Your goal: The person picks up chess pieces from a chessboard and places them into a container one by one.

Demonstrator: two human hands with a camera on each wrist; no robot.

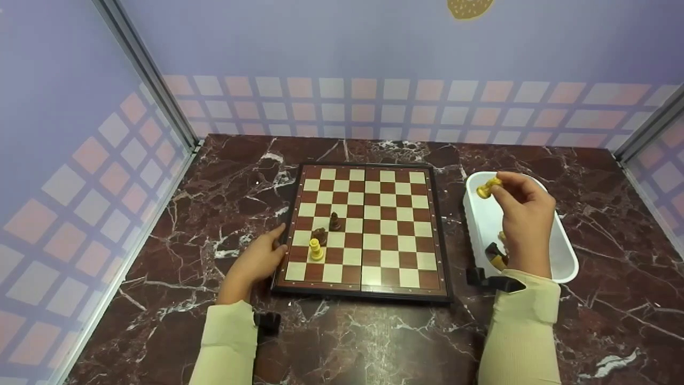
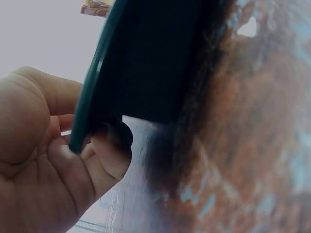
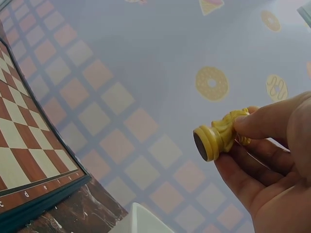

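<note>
My right hand is raised over the white plastic tub. Between thumb and fingers it pinches a yellow chess knight, tipped sideways with its dark round base facing left. The left hand grips the near-left edge of the chessboard, and in the left wrist view the fingers curl beneath the board's dark rim. Close to that hand, a yellow chess piece stands upright on the board. Just behind it are a dark brown piece and another dark brown piece.
Inside the tub, partly hidden by the right hand and wrist, lie a dark piece and a yellow piece. Tub and board sit side by side on a dark red marbled table. Patterned walls enclose the back and sides.
</note>
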